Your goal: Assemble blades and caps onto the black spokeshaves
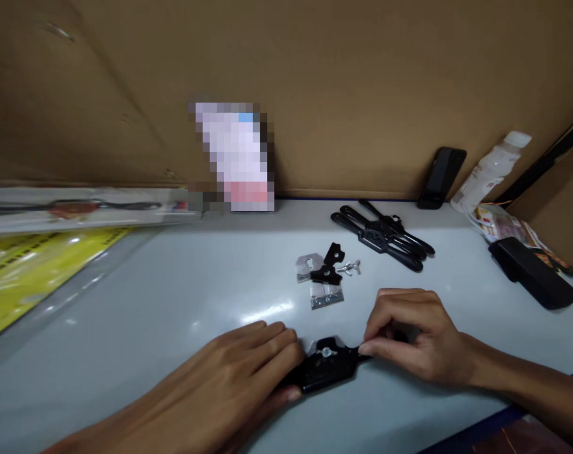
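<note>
A black spokeshave point(331, 369) lies low over the near part of the table, a silver wing screw point(326, 352) on its middle. My left hand point(248, 362) is closed round its left handle, which the fingers hide. With thumb and forefinger, my right hand point(412, 337) grips the other handle. Just beyond them lie loose parts: black cap plates point(327, 274), silver wing screws point(350, 267) and flat metal blades point(310, 263), one in a clear wrapper point(327, 295). Farther back rests a group of similar black spokeshaves point(383, 234).
A phone point(442, 178) leans on the cardboard wall point(343, 94), beside a tilted plastic bottle point(492, 170). Rightward lies a black block-like object point(535, 272). Yellow packaging point(45, 265) in clear plastic covers the left side. A pixelated, blurred-out item point(239, 157) stands at the back.
</note>
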Available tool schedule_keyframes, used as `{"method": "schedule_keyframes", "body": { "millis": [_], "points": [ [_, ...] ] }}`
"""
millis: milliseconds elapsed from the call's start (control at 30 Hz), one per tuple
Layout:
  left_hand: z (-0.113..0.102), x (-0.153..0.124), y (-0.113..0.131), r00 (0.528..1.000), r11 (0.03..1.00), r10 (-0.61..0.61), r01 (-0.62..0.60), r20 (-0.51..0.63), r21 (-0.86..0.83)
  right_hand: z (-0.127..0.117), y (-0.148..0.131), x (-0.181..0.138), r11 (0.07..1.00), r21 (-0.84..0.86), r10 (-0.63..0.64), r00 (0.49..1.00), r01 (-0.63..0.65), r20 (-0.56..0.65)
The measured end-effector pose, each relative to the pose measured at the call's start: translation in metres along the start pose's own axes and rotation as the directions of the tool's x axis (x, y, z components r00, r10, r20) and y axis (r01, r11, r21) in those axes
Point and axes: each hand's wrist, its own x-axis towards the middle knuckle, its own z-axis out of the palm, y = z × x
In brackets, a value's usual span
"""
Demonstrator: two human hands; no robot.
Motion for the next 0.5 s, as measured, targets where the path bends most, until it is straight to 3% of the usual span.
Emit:
{"method": "schedule_keyframes", "body": {
  "millis": [500],
  "points": [
    [0.0006, -0.0024, -0.0015, 1.000, 0.999, -0.013, 0.013, -0.026, -0.030, 0.0061, 0.0027, -0.0026, 0.994, 0.028, 0.101, 0.995, -0.102, 0.026]
  ]
}}
